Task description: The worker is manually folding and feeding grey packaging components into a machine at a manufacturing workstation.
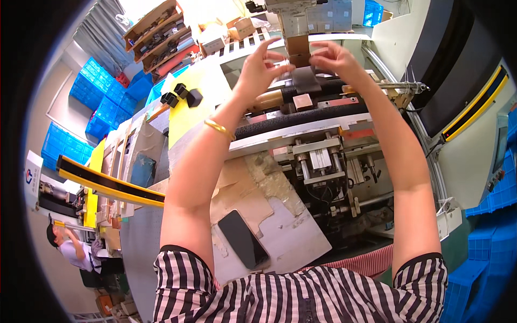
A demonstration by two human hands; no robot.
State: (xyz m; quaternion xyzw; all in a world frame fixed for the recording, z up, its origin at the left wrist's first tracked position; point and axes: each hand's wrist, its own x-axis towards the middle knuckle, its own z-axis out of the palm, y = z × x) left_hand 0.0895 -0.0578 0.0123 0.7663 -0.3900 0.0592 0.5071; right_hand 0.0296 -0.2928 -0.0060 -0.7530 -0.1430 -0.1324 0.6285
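Note:
Both my arms reach forward over the machine, one hand on each side of a brown block (298,47) under the machine's upright head (295,22). My left hand (261,70) has its fingers apart, with the thumb pointing at the block. My right hand (338,60) is open too, its fingers curved toward the block's right side; whether they touch it I cannot tell. Just below the block, a dark grey sheet-like piece (306,81) lies between the hands. Nearer me, a small pale square block (302,102) rests on the machine by a black roller (280,123).
Small black boxes (180,92) stand on a yellow sheet (207,102) at left. Below the roller are exposed metal rods and cylinders (320,159). A dark phone (242,238) lies on a board near me. Yellow-black bars (110,183) flank the machine. Another person (75,250) is far left.

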